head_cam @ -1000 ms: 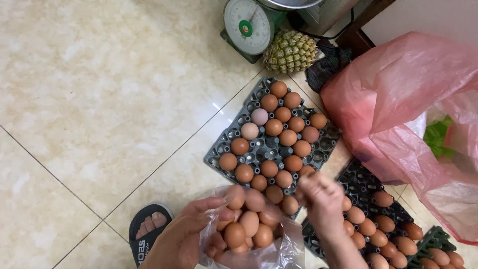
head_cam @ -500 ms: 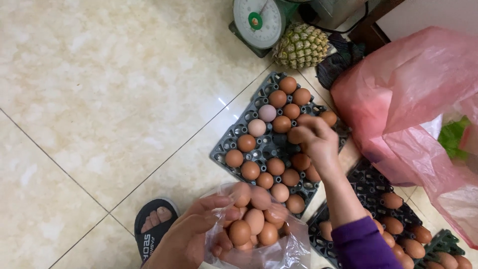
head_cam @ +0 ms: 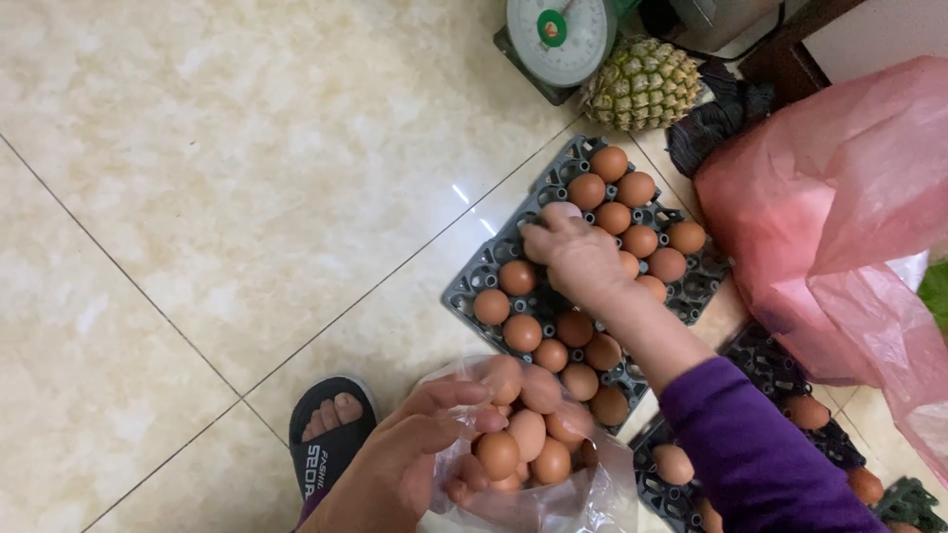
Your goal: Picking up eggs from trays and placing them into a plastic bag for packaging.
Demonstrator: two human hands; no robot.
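While the left hand [head_cam: 410, 449] grips open a clear egg bag [head_cam: 533, 464] at six o'clock, the right hand [head_cam: 578, 257] closes over a pale egg [head_cam: 563, 210] on the grey tray [head_cam: 484, 276] at twelve; a loose grasp could crack it

Single head view, looks steep down at tiled floor [head_cam: 197, 197], close over egg tray [head_cam: 474, 286] and both hands; no second view.

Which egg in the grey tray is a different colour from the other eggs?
The pale pinkish-white egg under the fingers of the right hand, at the tray's left edge. All other eggs there are brown.
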